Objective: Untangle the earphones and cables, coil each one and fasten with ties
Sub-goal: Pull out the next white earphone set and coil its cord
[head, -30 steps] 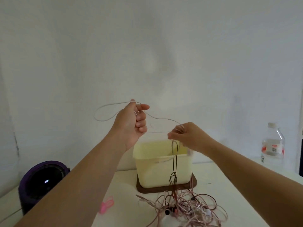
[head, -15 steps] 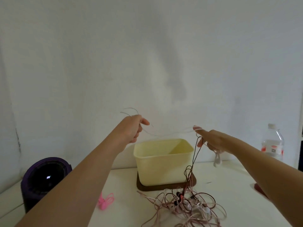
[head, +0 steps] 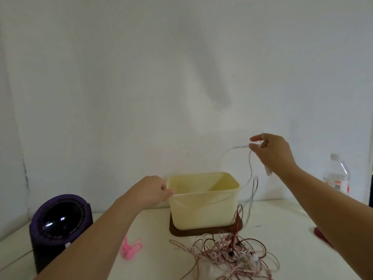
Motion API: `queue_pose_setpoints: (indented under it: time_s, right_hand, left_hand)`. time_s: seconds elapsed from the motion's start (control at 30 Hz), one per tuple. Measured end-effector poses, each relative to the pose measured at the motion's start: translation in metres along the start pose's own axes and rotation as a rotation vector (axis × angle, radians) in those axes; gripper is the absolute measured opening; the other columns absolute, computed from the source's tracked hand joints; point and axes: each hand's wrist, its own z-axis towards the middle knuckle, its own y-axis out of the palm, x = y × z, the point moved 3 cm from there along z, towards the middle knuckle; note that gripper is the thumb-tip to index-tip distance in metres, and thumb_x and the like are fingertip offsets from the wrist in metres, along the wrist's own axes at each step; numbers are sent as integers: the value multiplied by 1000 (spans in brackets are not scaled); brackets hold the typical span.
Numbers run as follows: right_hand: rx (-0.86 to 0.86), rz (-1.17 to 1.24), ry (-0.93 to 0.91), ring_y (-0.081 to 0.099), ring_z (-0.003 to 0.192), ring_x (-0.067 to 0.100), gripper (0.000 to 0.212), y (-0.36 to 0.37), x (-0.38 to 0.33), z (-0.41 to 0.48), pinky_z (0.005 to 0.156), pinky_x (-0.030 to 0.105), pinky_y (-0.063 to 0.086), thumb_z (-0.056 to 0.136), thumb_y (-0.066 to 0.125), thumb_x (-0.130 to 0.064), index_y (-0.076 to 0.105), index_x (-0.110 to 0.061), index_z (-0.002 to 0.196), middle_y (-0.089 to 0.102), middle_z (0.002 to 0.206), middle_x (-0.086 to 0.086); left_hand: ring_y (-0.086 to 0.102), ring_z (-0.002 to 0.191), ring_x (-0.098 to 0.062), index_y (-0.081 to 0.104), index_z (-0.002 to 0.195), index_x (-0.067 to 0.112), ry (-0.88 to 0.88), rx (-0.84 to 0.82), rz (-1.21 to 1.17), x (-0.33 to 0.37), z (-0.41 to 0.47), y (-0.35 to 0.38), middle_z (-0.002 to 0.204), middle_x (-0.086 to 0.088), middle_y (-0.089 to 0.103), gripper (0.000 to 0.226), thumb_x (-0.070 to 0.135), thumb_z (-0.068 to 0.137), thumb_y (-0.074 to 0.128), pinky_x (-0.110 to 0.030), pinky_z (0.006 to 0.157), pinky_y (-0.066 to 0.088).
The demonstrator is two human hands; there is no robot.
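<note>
Left hand [head: 153, 190] at left rim of tub [head: 201, 211], fingers curled, pinching a white cable [head: 250, 168]. Right hand [head: 272, 152] high on the right, thumb and fingers pinching the same cable, slack sagging across the tub front. Tangle [head: 232, 255] of pink and dark-red earphones on table [head: 282, 219], just near of mat [head: 177, 231]. Pink ties [head: 131, 247] left of tangle. Speaker [head: 60, 225] at left, bottle [head: 337, 178] at right.

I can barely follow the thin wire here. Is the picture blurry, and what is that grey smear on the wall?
Head view: motion blurs the white cable near the right hand. Head view: the grey smear looks like a soft shadow on the wall.
</note>
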Motion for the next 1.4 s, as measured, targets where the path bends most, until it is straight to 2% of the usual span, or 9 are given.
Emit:
queue_pose_setpoints:
  time_s: [0.1,0.17,0.43,0.6,0.8,0.93,1.13,1.3,1.4]
  right_hand:
    - [-12,12,16,61,45,26,15,-9,3,0,55,28,45,91,51,-23,65,-17,88,51,42,-5]
    - [-45,19,7,54,46,17,16,-8,2,0,50,24,36,91,52,-21,67,-15,91,51,46,-3]
    - [-191,258,-85,50,55,17,19,5,-37,-10,60,27,38,94,53,-21,68,-11,97,51,62,8]
    - [-432,471,-107,43,60,15,22,26,-76,-28,64,27,42,95,54,-22,68,-6,99,44,61,1]
    - [-777,445,-131,59,67,18,35,58,-117,-66,73,28,54,100,43,-28,68,-4,94,61,79,6]
    - [-847,314,-196,61,69,16,39,74,-141,-81,77,33,54,100,40,-33,69,-7,92,63,77,4]
    - [-900,88,-281,53,78,6,41,95,-167,-97,73,23,45,100,37,-39,72,-21,88,71,86,-5]
    - [-901,159,-247,54,69,7,40,109,-172,-103,71,23,42,100,39,-37,71,-20,82,72,76,-6]
    - [-964,266,-199,59,67,11,39,112,-174,-107,74,28,47,101,39,-34,69,-15,85,69,70,-2]
  left_hand:
    - [46,55,-10,53,63,15,-32,64,-84,-12,1,0,64,2,53,42,41,96,46,-22,55,34]
    - [43,53,-11,49,64,14,-37,137,-225,-14,-1,-4,61,3,49,43,39,98,43,-23,54,33]
    - [42,55,-14,49,68,12,45,384,-955,2,1,-38,64,-2,49,39,35,99,41,-27,60,37]
    - [43,60,-19,52,67,13,53,598,-817,-4,-14,-62,64,-5,46,39,36,97,43,-31,61,35]
    - [45,58,-16,53,70,10,17,685,-744,-37,-52,-68,62,-4,46,38,33,99,41,-25,55,33]
    - [45,58,-11,56,68,12,-39,570,-600,-65,-70,-70,59,8,50,38,31,98,44,-23,57,35]
    - [49,62,-3,62,75,14,-113,279,-378,-101,-87,-59,77,8,61,34,31,98,44,-18,59,36]
    - [57,69,-12,63,74,20,-204,72,-253,-130,-94,-42,77,6,64,29,33,96,48,-22,63,41]
    - [61,89,-11,62,91,22,-219,23,-194,-138,-93,-32,97,6,66,17,32,94,50,-23,79,44]
